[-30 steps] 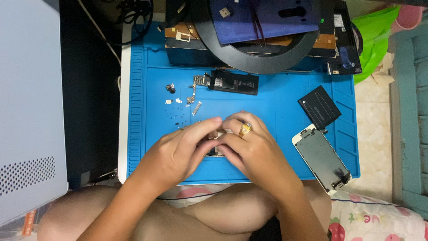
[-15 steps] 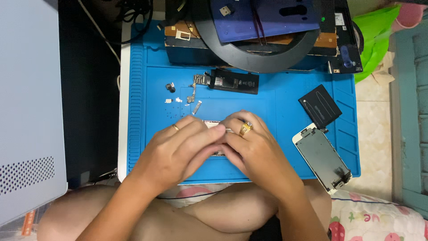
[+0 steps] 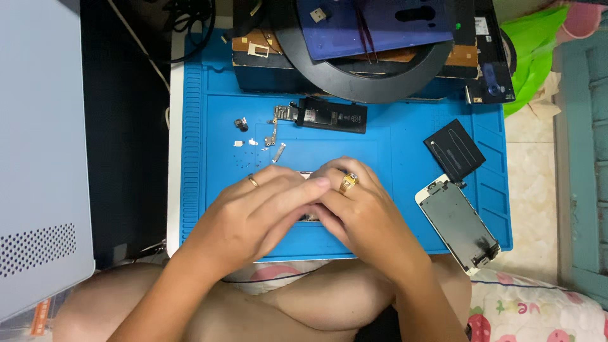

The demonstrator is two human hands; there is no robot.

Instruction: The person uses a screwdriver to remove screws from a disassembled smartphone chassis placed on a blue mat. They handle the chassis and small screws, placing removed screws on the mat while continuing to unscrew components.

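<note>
Both my hands meet at the middle of the blue work mat [image 3: 405, 136], over a small phone body [image 3: 306, 173] that is almost fully hidden; only slivers of it show between the fingers. My left hand [image 3: 253, 215], with a ring on one finger, lies across it from the left, fingertips touching the right hand. From the right, my right hand [image 3: 364, 218], wearing a gold ring, grips the same piece. What the fingers do underneath is hidden.
A white phone screen panel [image 3: 460, 225] and a black plate [image 3: 453, 149] lie at the mat's right. A black battery with a circuit board [image 3: 329, 115] and small screws and brackets [image 3: 271, 139] sit above the hands. A round black ring-shaped stand [image 3: 361, 88] fills the back; a grey box [image 3: 38, 158] stands at the left.
My left hand has slid right over the phone body, and its fingers now overlap the right hand's fingertips. The right hand has stayed in place.
</note>
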